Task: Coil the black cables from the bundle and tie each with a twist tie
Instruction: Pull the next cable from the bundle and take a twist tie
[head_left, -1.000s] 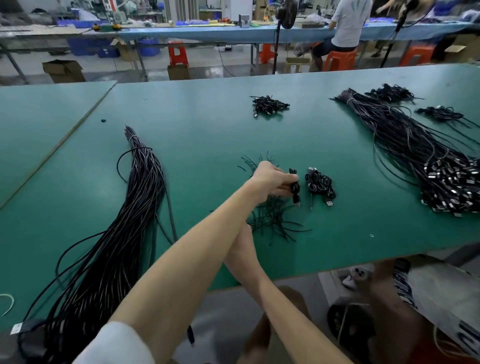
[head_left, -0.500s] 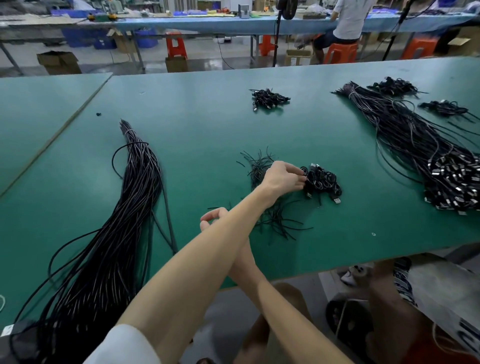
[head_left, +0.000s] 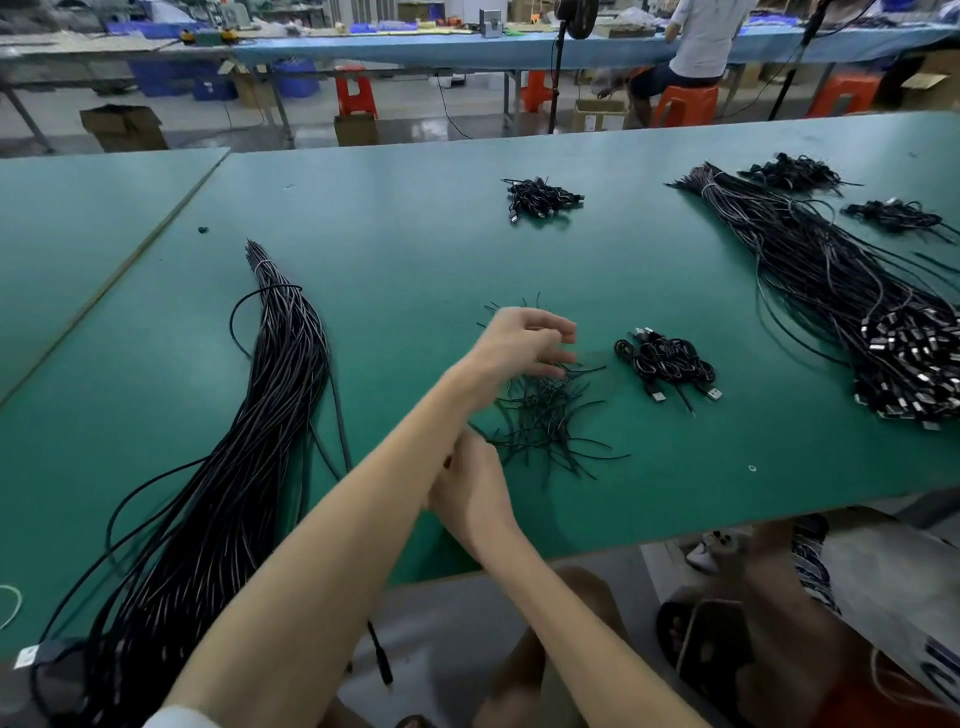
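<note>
The cables (head_left: 234, 467) lie in a long bundle on the left of the desk (head_left: 415, 234), close enough to pull one out at a time. The twist ties (head_left: 545, 415) sit loose in the middle where either hand reaches them, with finished coils (head_left: 670, 364) heaped just to their right, out of the way. My left hand (head_left: 524, 338) hovers over the ties, fingers loosely curled, holding nothing. My right hand (head_left: 467, 488) is half hidden under my left forearm; I cannot tell its grip.

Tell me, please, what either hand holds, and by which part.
Left hand holds nothing; right hand has fingertips hidden by the left forearm, so cannot tell.
</note>
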